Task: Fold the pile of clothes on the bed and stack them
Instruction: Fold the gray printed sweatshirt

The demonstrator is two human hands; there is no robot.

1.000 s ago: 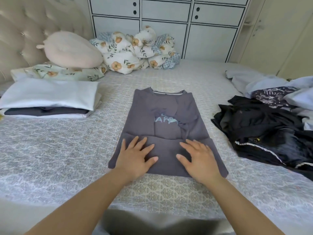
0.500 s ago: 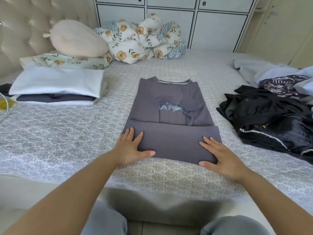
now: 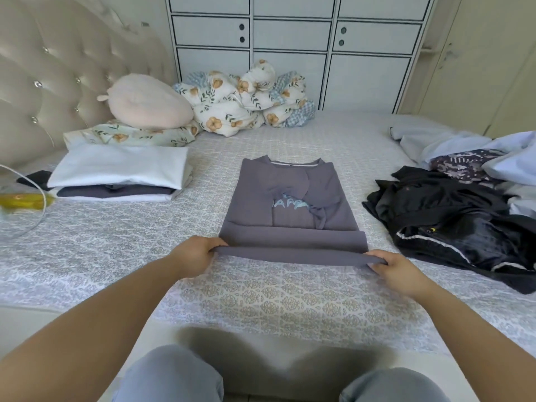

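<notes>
Both the left hand (image 3: 195,254) and right hand (image 3: 396,271) pinch the near folded edge of the grey shirt (image 3: 290,210), whose long axis runs straight away from them toward its collar.

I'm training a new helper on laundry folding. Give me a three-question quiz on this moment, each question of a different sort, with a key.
1. True or false: both hands pinch the near folded edge of the grey T-shirt.
2. Multiple choice: the folded stack lies on which side of the grey T-shirt, from the person's view? A) left B) right C) beyond it
3. Fill in: the top item of the folded stack is ____ in colour.

Key:
1. True: the left hand and the right hand each hold one end of that edge.
2. A; the unfolded dark clothes lie to the right.
3. White.
</notes>
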